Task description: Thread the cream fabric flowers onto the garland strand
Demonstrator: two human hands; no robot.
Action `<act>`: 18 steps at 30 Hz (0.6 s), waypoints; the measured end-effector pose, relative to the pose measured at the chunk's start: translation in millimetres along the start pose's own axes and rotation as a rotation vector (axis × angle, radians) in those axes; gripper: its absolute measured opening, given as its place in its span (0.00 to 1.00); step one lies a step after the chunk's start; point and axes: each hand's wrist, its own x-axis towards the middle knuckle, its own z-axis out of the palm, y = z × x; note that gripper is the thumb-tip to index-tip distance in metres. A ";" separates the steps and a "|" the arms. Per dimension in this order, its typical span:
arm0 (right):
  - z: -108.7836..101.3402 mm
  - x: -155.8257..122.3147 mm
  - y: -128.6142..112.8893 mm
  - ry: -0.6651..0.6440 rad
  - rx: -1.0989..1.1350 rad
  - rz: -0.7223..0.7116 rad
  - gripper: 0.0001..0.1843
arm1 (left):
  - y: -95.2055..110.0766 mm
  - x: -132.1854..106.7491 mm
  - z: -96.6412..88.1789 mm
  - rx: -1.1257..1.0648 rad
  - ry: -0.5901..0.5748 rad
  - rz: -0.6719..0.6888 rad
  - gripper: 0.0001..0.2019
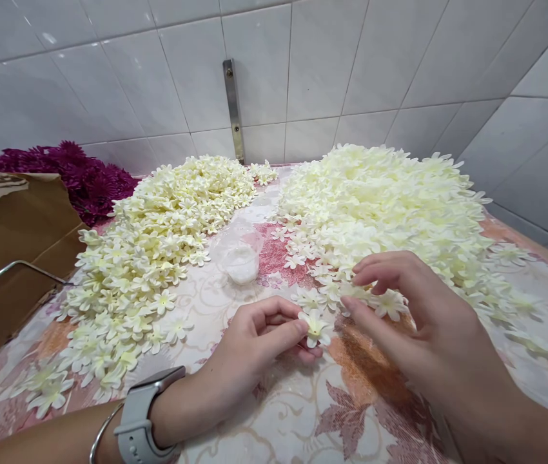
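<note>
A single white artificial flower (314,327) with a yellowish centre is pinched between the thumb and fingers of my left hand (274,335), just above the tablecloth. My right hand (419,316) hovers to its right, thumb and fingers apart with nothing visible between them. Beyond the right hand spreads a large pile of pale flowers (375,200), a few loose ones lying close to its fingertips. Another pile of creamy flowers (158,225) lies to the left, past my left wrist. Between the piles stands a small clear plastic cup (242,264) with whitish contents I cannot make out.
Purple flowers (68,174) are heaped at the back left, behind a brown cardboard box (17,258). A bent metal rod (17,263) crosses in front of the box. White wall tiles (313,77) with a metal bracket (233,109) bound the table's far side. A patterned tablecloth (293,425) covers the table.
</note>
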 end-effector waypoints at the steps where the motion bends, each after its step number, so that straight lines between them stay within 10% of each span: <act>1: 0.6 -0.7 -1.7 -0.016 -0.002 -0.100 0.05 | -0.1 0.0 -0.1 0.000 -0.008 0.006 0.07; 6: 2.7 -5.8 -9.6 -0.178 0.096 -0.372 0.08 | -0.7 0.4 0.8 0.020 -0.078 0.031 0.08; 18: 0.3 -2.3 -6.1 -0.194 0.266 -0.103 0.09 | -5.7 -0.6 -2.5 -0.019 -0.087 0.028 0.08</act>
